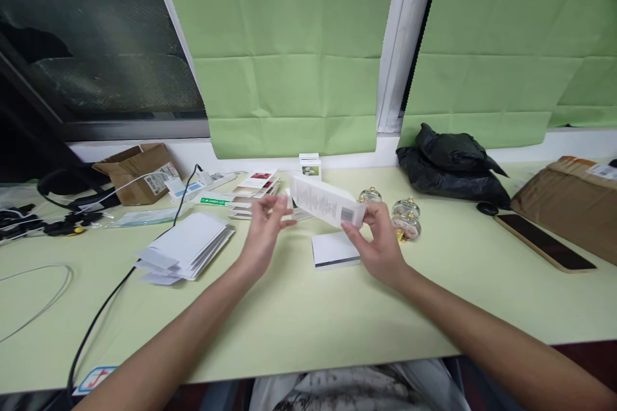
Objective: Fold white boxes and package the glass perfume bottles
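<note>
A white carton was pinched at either end between the left hand and right hand, held up off the table; fine print and a grey code patch were seen on it, too small to read; plenty of bare tabletop was left nearer than the hands; a flat white box lay just below.

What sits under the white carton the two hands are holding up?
Below the white carton, a flat white box lies on the table, apart from it. The right hand covers the box's right end. Behind the carton, small glass bottles stand partly hidden.
</note>
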`<state>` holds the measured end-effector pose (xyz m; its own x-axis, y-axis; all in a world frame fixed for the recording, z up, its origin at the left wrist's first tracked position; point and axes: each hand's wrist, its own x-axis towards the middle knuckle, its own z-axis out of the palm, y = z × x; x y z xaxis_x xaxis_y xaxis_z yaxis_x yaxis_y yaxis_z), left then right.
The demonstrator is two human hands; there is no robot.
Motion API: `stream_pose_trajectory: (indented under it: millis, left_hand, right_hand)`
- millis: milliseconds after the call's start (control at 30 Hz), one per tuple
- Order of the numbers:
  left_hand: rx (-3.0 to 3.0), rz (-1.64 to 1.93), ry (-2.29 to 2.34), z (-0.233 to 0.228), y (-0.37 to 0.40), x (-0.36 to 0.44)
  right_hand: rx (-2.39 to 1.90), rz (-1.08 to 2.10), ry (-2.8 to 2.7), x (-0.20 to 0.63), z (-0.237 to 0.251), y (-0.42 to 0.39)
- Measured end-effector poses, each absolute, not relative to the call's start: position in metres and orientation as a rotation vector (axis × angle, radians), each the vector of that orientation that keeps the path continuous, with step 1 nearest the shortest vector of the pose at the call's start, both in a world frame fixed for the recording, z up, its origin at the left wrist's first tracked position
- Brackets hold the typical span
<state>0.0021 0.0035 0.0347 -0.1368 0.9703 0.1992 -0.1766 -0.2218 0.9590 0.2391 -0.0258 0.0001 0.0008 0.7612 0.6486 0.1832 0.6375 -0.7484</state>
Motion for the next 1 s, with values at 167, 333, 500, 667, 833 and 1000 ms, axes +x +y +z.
stream_pose_trajectory:
  millis: [167, 333, 500, 667, 833, 1000]
  left_hand:
    - [1.006, 1.061, 0.630, 0.042, -0.023, 0.022]
    - [0.874, 1.146, 0.784, 0.039, -0.017, 0.018]
    - [1.048, 1.041, 0.771, 0.031, -0.014, 0.016]
    - [1.396, 1.120, 0.874, 0.023, -0.019, 0.021]
    - [1.442, 1.226, 0.933, 0.017, -0.019, 0.028]
    - [1.557, 1.168, 0.973, 0.015, -0.019, 0.023]
  right_hand:
    - [-0.649, 0.007, -2.111, 0.244, 0.002, -0.030]
    - [-0.546, 0.012, -2.225, 0.250, 0.013, -0.029]
    - [-0.817, 0.494, -1.671, 0.245, 0.014, -0.028]
    - [-0.916, 1.142, -1.522, 0.234, 0.008, -0.025]
    - [-0.878, 1.192, -1.439, 0.230, 0.004, -0.026]
    - [-0.853, 1.238, -1.425, 0.229, 0.006, -0.027]
